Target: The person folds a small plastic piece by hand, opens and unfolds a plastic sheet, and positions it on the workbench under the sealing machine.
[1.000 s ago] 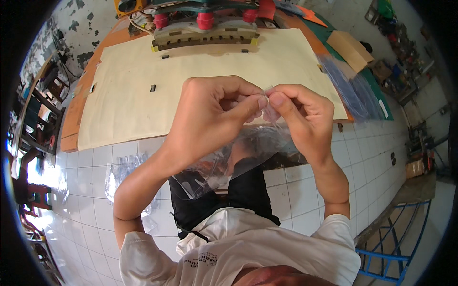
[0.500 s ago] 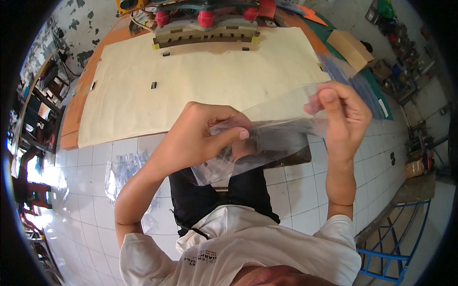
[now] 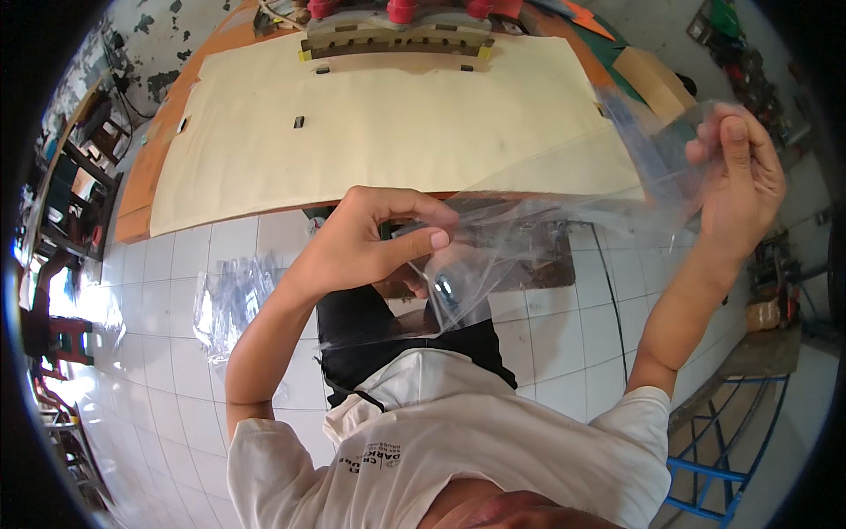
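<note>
A clear plastic sheet or bag (image 3: 564,229) stretches between my two hands, over my lap and the front edge of the table. My left hand (image 3: 383,238) pinches its left end between thumb and forefinger. Up at the right, my right hand (image 3: 740,172) grips the other end with its fingers curled in. The film hangs in creases below my left hand, and I cannot tell whether it is one layer or several. Beneath it lies the cream paper (image 3: 397,132) covering the table.
At the table's far side stands a machine with a dark, holed metal bar (image 3: 397,42). Small black pieces (image 3: 299,122) sit on the paper. A cardboard box (image 3: 652,84) and blue-tinted film (image 3: 630,132) are at the right. More clear plastic (image 3: 233,304) lies on the tiled floor.
My right hand has moved right and slightly up, pulling the plastic out longer. My left hand stays nearly in place. The view has tilted so the table sits higher.
</note>
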Demonstrator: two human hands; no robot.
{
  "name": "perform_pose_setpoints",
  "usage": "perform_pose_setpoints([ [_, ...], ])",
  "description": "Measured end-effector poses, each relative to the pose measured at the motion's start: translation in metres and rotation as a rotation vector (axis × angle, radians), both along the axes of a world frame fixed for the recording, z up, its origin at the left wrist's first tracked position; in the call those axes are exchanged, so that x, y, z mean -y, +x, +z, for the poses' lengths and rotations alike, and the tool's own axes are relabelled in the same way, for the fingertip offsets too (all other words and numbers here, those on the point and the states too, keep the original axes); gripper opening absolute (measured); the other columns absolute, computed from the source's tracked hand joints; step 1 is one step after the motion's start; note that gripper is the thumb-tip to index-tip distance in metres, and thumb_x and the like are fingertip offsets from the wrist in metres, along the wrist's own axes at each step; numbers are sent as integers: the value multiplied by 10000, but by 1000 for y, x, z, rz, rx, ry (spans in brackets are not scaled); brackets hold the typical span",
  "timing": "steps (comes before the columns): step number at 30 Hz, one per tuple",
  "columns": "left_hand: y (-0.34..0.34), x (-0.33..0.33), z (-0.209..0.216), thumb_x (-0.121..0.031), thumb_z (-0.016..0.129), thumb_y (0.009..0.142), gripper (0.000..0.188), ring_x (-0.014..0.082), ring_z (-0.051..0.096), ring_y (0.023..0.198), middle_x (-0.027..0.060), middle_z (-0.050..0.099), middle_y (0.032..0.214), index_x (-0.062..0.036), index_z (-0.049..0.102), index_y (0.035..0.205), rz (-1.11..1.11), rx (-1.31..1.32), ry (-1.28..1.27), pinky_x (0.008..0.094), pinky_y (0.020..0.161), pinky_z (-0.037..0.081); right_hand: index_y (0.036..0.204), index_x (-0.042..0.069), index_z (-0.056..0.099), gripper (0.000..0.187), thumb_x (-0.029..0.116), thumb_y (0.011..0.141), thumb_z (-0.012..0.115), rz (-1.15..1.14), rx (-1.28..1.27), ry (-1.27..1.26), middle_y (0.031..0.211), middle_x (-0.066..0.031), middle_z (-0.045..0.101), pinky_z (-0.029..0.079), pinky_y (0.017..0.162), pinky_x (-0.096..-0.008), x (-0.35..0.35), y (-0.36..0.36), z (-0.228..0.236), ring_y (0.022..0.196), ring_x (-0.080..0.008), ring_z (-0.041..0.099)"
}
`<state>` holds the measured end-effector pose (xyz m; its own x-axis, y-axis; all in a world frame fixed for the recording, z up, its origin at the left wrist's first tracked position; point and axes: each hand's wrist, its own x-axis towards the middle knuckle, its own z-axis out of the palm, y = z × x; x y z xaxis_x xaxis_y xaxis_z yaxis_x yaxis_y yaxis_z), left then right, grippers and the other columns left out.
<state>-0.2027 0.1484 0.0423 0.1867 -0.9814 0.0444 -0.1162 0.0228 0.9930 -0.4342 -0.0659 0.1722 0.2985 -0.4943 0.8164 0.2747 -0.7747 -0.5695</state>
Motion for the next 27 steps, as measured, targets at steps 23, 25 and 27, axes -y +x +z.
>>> perform_pose_setpoints([
  [23,-26,-25,-2,12,657,886,217,214,616,1107,171,674,1121,54,653,1099,131,-158,-232,351,982,475,1037,-8,702,185,129,917,673,-131,67,-46,957,-105,699,549,631,-265,12,-48,32,799,-153,651],
  [25,-26,-24,-4,18,654,885,226,215,616,1106,176,669,1132,53,649,1108,120,-148,-253,357,988,473,1035,-8,702,181,126,916,673,-124,68,-51,978,-108,698,549,638,-266,16,-50,32,811,-156,650],
  [27,-27,-24,-5,19,652,887,237,217,613,1109,180,658,1150,59,644,1120,120,-150,-257,351,961,494,1034,-12,701,184,127,918,671,-108,65,-41,991,-113,699,549,643,-267,19,-52,32,817,-161,651],
])
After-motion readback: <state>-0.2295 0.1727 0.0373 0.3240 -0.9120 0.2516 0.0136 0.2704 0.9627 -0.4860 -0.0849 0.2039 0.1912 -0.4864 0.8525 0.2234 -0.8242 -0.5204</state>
